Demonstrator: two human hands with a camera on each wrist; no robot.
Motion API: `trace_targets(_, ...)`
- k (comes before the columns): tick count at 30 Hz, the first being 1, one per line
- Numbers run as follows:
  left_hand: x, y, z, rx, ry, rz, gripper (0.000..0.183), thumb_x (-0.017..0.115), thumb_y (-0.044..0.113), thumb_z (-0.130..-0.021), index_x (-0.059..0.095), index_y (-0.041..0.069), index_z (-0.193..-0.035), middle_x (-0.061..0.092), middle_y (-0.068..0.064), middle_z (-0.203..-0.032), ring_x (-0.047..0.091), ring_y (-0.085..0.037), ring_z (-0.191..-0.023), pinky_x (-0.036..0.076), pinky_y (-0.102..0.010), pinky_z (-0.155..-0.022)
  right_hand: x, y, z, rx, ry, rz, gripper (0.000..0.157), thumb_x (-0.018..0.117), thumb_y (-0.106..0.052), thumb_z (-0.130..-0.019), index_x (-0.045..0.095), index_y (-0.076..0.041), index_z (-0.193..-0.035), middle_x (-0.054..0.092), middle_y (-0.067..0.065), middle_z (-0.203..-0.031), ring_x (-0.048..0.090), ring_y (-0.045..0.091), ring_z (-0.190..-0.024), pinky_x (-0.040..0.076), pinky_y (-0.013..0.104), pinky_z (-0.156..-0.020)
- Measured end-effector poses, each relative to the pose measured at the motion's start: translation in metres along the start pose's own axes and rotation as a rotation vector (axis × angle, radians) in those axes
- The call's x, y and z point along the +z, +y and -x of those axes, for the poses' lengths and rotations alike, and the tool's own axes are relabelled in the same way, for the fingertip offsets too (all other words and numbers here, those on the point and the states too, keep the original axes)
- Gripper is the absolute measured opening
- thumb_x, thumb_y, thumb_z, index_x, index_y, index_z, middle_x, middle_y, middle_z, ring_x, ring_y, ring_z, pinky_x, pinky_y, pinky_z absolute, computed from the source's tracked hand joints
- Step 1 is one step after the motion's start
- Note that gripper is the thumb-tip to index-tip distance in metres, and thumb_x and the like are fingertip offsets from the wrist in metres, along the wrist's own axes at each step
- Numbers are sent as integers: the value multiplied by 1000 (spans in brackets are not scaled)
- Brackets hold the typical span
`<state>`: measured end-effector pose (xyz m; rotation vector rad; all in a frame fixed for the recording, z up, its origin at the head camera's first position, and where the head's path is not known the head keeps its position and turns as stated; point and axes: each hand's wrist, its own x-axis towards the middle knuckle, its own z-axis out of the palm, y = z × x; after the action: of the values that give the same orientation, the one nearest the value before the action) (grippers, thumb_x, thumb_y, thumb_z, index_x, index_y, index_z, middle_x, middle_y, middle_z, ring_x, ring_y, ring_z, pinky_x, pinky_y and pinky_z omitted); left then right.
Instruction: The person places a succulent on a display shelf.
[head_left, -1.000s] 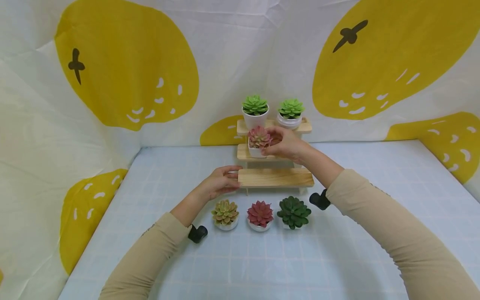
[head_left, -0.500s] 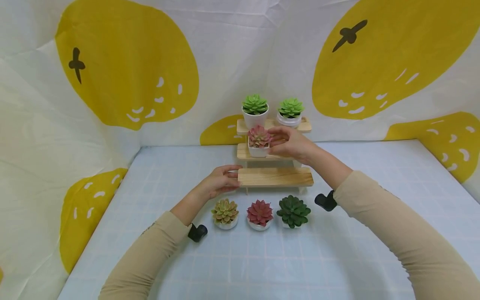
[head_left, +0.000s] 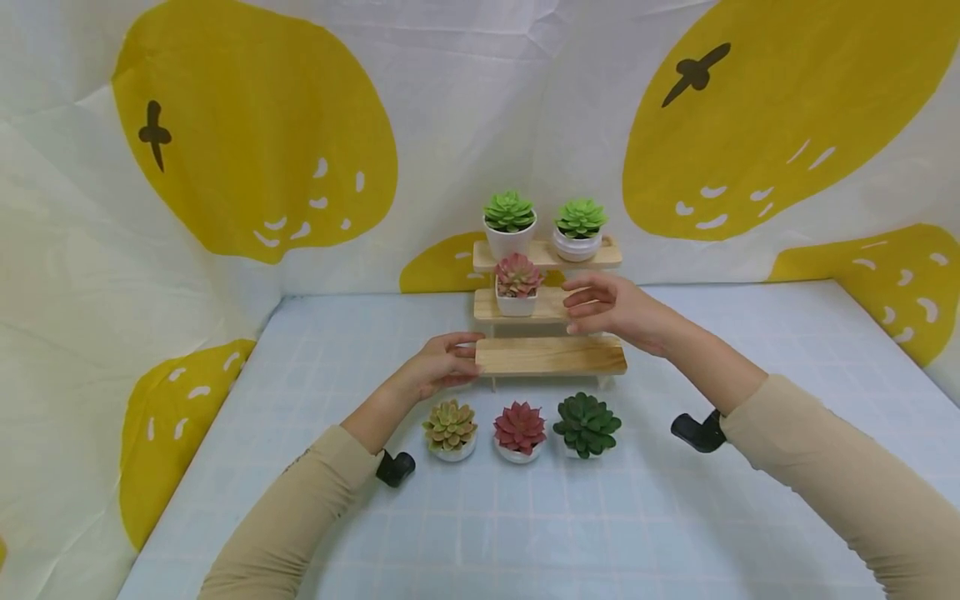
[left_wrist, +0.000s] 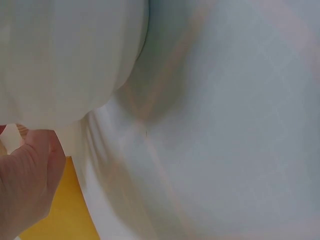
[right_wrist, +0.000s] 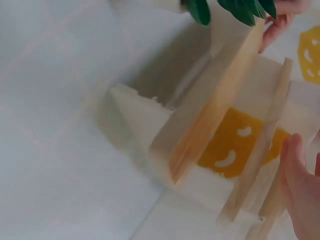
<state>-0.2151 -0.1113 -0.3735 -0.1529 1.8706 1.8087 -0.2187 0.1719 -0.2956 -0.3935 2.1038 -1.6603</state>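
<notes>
A three-tier wooden plant stand (head_left: pixel 551 356) stands at the back of the table. My left hand (head_left: pixel 442 364) grips the left end of its lowest shelf. On the middle shelf, toward the left, sits a pink succulent in a square white pot (head_left: pixel 517 287). To the right of that pot my right hand (head_left: pixel 618 312) hovers with relaxed fingers, holding nothing, over the shelf's right part. Two bright green succulents, one on the left (head_left: pixel 510 221) and one on the right (head_left: pixel 580 225), occupy the top shelf in white pots. In the right wrist view the right thumb (right_wrist: pixel 295 165) overlaps the shelves.
In front of the stand, a yellowish succulent (head_left: pixel 450 427), a red succulent (head_left: pixel 520 429) and a dark green succulent (head_left: pixel 587 425) stand in a row in white pots. A white cloth with yellow fruit prints (head_left: pixel 255 125) hangs behind the pale blue checked table (head_left: pixel 525 525).
My right hand has let go of the pink succulent's pot and drawn away to the right. The pot stays on the middle shelf, and my left hand has not moved.
</notes>
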Motion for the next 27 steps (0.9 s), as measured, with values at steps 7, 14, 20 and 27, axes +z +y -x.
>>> trace_targets(7, 0, -1, 1, 7, -1, -4, 60, 59, -12, -82, 44, 6, -138, 49, -22, -129, 56, -24, -100, 50, -35, -86, -9, 17, 31, -9, -36, 51, 62, 68, 1, -81, 37, 4, -134, 46, 21, -126, 43, 36, -118, 48, 27, -86)
trace_targets(14, -1, -1, 1, 9, -9, -5, 60, 59, -12, -83, 43, 5, -138, 49, -22, -129, 56, -23, -98, 49, -36, -87, -10, 39, 56, -45, -92, 71, 64, 71, -2, -78, 39, 5, -133, 43, 28, -126, 47, 36, -116, 48, 34, -90)
trace_targets(20, -1, -1, 1, 12, -11, -2, 61, 59, -13, -82, 43, 5, -138, 49, -22, -129, 56, -24, -99, 51, -34, -85, -9, 60, 72, -82, -154, 101, 69, 73, 2, -75, 38, 8, -133, 45, 25, -128, 50, 23, -114, 45, 28, -93)
trace_targets(27, 0, 0, 0, 5, -8, 4, 61, 59, -13, -82, 44, 6, -138, 49, -21, -130, 55, -24, -101, 50, -35, -85, -3, 80, 82, -80, -187, 108, 70, 74, 0, -75, 38, 4, -135, 41, 28, -131, 46, 30, -117, 43, 26, -95)
